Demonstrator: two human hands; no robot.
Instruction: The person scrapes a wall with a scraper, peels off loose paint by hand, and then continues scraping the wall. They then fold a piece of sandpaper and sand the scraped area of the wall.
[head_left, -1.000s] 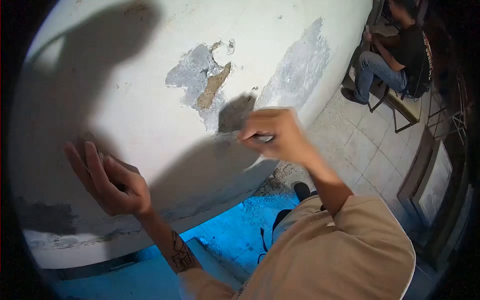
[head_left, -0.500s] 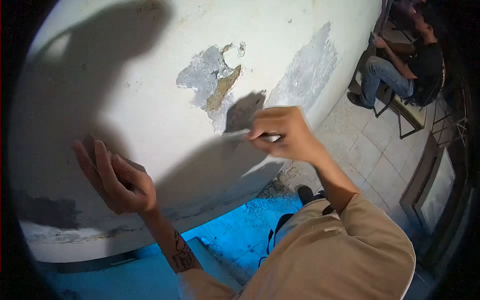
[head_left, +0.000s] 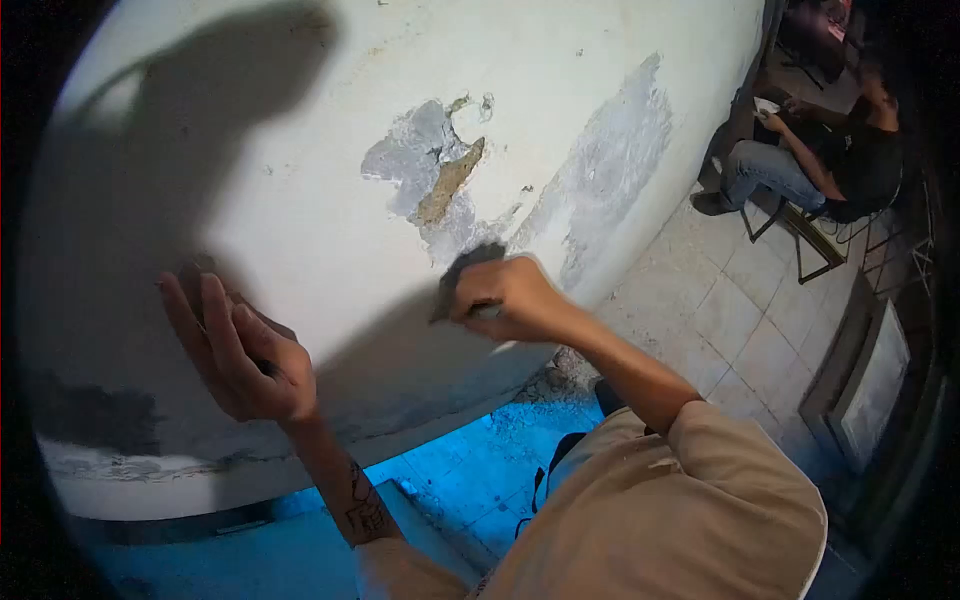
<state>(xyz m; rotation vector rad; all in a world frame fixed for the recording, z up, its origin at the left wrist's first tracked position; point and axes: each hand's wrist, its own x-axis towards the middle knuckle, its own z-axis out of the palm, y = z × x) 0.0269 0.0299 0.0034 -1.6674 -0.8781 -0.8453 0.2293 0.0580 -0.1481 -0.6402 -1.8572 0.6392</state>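
A white wall (head_left: pixel 320 190) with peeling paint fills most of the view. My right hand (head_left: pixel 508 300) is closed in a pinch right at the wall, below a chipped grey patch (head_left: pixel 405 160) with a strip of bare brown plaster (head_left: pixel 450 185). I cannot tell what its fingers hold. To the left, my left hand (head_left: pixel 250 350) is held up near the wall, palm turned inward, its fingers stretched out and slightly curved. Dark shadows of both hands fall across the paint.
A larger grey scraped patch (head_left: pixel 620 150) lies farther right on the wall. Beyond the wall's edge, a person (head_left: pixel 830 150) sits on a chair over the tiled floor (head_left: pixel 735 300). A pale panel (head_left: pixel 872 385) leans at the far right. Blue light covers the floor (head_left: pixel 470 470) below.
My right hand has moved left and down, closer to the wall and its own shadow. My left hand has barely shifted. The seated person has changed posture slightly.
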